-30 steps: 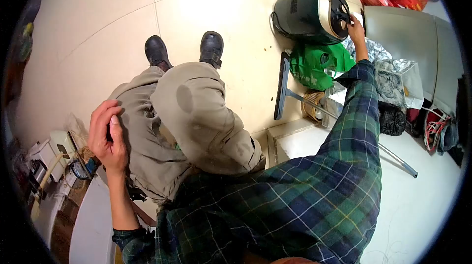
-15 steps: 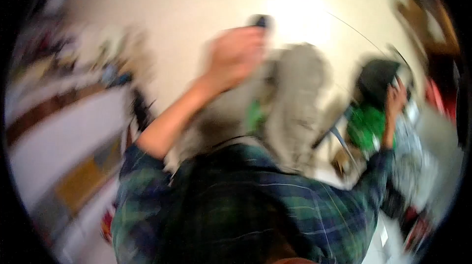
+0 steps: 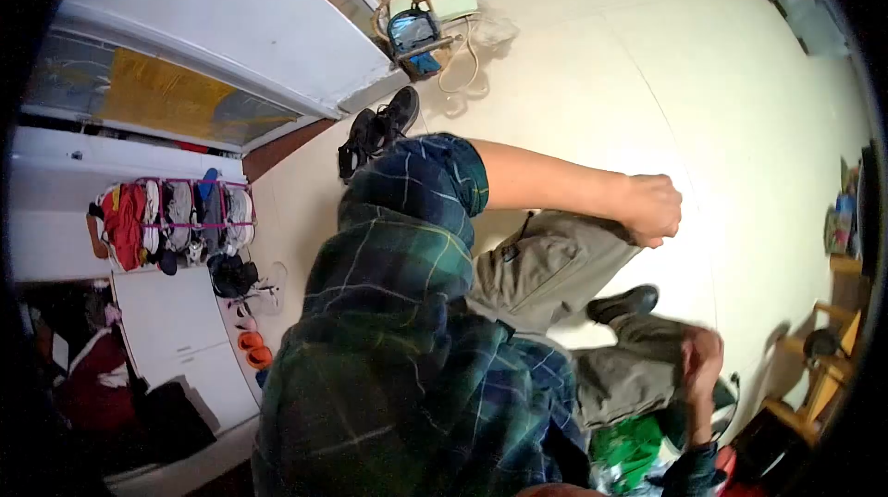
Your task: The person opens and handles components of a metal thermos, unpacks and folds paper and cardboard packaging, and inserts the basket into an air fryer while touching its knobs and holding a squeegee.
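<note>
My left hand (image 3: pixel 654 210) is closed in a fist beside the knee of my grey-brown trousers (image 3: pixel 564 261). Whatever its fingers may hold is hidden. Lower right, my right hand (image 3: pixel 703 363) lies against the other trouser leg, slightly blurred. Its fingers are bent, and I cannot make out whether they grip anything. A black shoe (image 3: pixel 624 304) is on my foot between the two hands. Close to my right forearm is a bright green bag-like bundle (image 3: pixel 629 451), partly covered by my leg.
Black shoes (image 3: pixel 379 131) stand on the pale floor (image 3: pixel 592 62) near a white door (image 3: pixel 231 16). A rack of shoes (image 3: pixel 185 219), a white cabinet (image 3: pixel 180 326) and orange footwear (image 3: pixel 252 349) are on the left. Wooden furniture (image 3: pixel 823 377) stands on the right.
The view has swung round, bringing the door and shoe rack into sight. My left arm now reaches rightward across the view. My right hand has moved from a dark object to my trouser leg.
</note>
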Available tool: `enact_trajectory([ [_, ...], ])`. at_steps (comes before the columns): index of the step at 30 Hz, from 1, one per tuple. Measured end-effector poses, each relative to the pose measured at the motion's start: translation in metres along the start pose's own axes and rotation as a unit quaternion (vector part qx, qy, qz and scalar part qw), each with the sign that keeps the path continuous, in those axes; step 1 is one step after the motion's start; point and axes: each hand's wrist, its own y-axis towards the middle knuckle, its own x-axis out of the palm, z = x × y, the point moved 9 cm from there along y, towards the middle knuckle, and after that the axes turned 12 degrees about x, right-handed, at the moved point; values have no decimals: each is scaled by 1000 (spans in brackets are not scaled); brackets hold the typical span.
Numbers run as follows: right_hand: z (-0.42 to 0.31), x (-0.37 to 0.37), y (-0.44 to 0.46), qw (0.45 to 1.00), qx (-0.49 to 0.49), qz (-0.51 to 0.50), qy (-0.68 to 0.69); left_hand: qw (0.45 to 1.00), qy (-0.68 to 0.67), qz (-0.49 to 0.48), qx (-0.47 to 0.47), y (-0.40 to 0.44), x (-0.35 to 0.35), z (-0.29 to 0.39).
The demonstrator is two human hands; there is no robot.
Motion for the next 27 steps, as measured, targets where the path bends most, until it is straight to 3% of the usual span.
enact_trajectory([
  [1,-7,27,-3,989,-80,-89,-90,999,3,-27,27,-7,4,-8],
  [3,-6,26,15,991,-9,-129,-13,995,-26,-53,74,-35,26,-30],
  [4,-10,24,18,987,-31,-159,-11,991,-110,-45,60,-49,37,-44],
  [5,-5,25,27,981,-52,-188,-6,992,-80,39,92,-60,13,-49],
  [6,5,23,29,979,-80,-187,-13,985,-157,-12,74,-70,14,-59],
  [8,40,25,39,976,-121,-182,-21,980,-198,-3,20,-87,16,-81],
  [10,77,32,41,967,-127,-220,-11,975,-207,61,46,-96,2,-95],
  [11,96,34,38,957,-120,-265,-1,970,-240,-16,23,-98,20,-103],
  [12,111,40,37,958,-155,-240,-14,967,-254,-7,17,-96,18,-106],
  [15,155,68,32,955,-121,-270,16,962,-274,15,-2,-88,16,-115],
  [17,152,68,46,955,-136,-257,65,963,-268,28,-9,-88,14,-115],
  [19,137,51,67,949,-162,-217,159,949,-310,-40,-39,-95,30,-103],
  [20,92,42,106,929,-94,-299,197,949,-310,-39,-44,-93,24,-99],
  [22,90,49,100,926,-93,-324,169,939,-311,-142,-39,-89,28,-81],
  [23,91,58,93,923,-89,-349,139,940,-312,-131,-44,-93,32,-68],
  [25,87,64,86,939,-96,-295,148,943,-318,-44,-92,-104,38,-50],
  [26,78,73,83,941,-126,-281,139,920,-355,-114,-123,-104,44,-41],
  [27,58,64,90,942,-157,-267,127,923,-352,-95,-122,-110,48,-26],
])
